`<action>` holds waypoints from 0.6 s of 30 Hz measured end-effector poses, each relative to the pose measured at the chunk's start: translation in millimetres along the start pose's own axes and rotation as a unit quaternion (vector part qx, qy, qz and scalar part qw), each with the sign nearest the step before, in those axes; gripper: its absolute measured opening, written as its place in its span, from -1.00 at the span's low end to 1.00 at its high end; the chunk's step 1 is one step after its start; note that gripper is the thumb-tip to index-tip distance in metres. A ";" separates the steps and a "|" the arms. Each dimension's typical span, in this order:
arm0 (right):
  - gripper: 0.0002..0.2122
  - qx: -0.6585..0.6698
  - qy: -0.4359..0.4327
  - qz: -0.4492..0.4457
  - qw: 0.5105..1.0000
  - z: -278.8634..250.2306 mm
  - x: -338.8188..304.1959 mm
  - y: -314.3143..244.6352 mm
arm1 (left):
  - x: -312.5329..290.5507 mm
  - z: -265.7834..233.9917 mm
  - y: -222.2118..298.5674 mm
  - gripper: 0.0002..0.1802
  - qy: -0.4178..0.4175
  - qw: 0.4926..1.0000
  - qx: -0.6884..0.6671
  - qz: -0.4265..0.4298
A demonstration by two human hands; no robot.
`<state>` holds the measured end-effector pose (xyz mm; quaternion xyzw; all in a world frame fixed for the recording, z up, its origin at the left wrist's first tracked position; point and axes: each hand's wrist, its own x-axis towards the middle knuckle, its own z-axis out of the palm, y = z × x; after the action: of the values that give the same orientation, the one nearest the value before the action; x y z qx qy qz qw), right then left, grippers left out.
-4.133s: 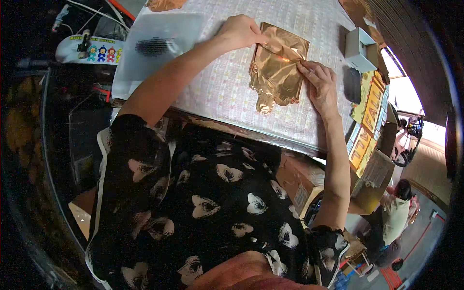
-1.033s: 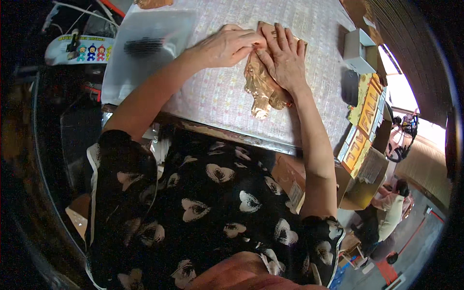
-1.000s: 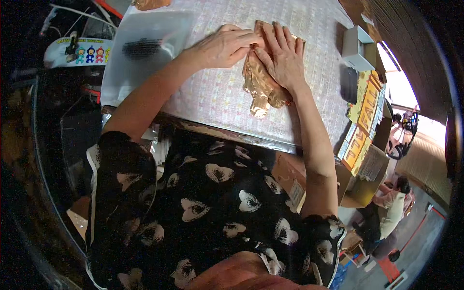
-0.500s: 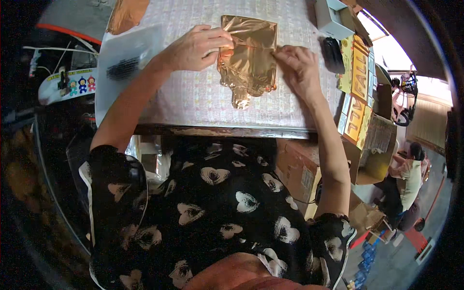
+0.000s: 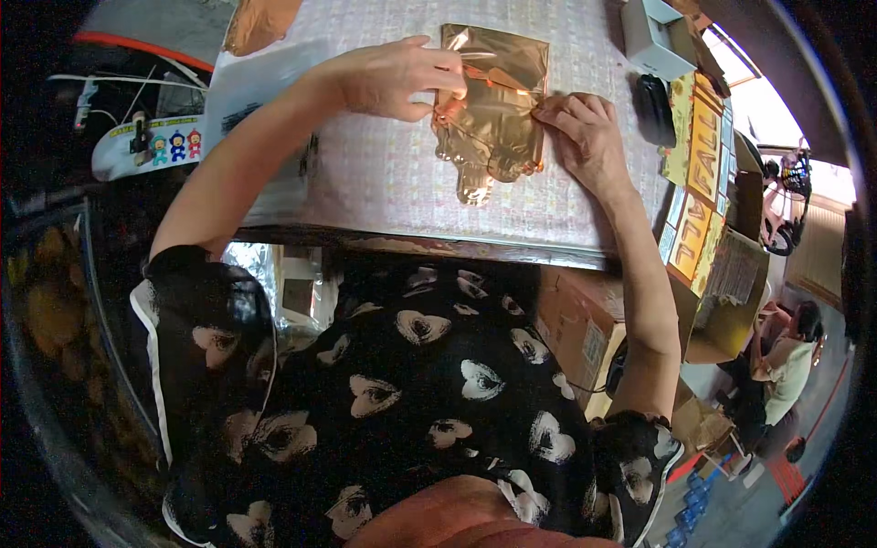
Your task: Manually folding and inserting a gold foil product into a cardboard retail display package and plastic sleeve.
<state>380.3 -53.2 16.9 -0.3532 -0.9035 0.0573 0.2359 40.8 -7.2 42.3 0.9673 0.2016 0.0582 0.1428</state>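
Observation:
A shiny rose-gold foil balloon [image 5: 498, 128] lies flat and folded on the patterned tablecloth, with a narrow tail pointing toward me. My left hand [image 5: 402, 80] is at its left edge, thumb and fingers pinching the foil. At the opposite edge my right hand [image 5: 585, 132] holds the foil between thumb and curled fingers. Between the hands a crease runs across the balloon, with loose, wrinkled layers below it. The upper part lies smoother.
Another piece of rose-gold foil [image 5: 260, 26] lies at the far left, near a clear plastic sheet [image 5: 274, 68] partly under my left forearm. To the right are a black object [image 5: 654, 110], a white open box [image 5: 653, 46] and yellow printed cardboard [image 5: 699, 155]. A person [image 5: 784, 365] sits farther right.
The whole view has shifted, so table and hands appear farther right. Along the crease the foil now stands up in a reddish fold between my hands. Both hands keep their hold on its edges.

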 end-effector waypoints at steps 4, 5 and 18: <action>-0.67 0.007 -0.001 -0.012 1.000 -1.0 4.6 1.9 | -0.3 -0.6 4.6 -0.60 -0.002 1.000 0.012 0.016; -0.67 0.007 -0.003 -0.012 1.000 -0.8 4.9 2.1 | -0.7 -1.0 4.4 -0.52 -0.032 0.999 0.007 -0.001; -0.67 0.031 -0.002 -0.006 1.000 -1.3 6.5 1.7 | -9.9 23.7 3.7 -0.81 0.120 0.978 0.145 0.092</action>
<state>377.8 -47.6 20.1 -0.3403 -0.9037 0.0843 0.2456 37.1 -20.5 20.3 0.9781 0.1333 0.1570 -0.0307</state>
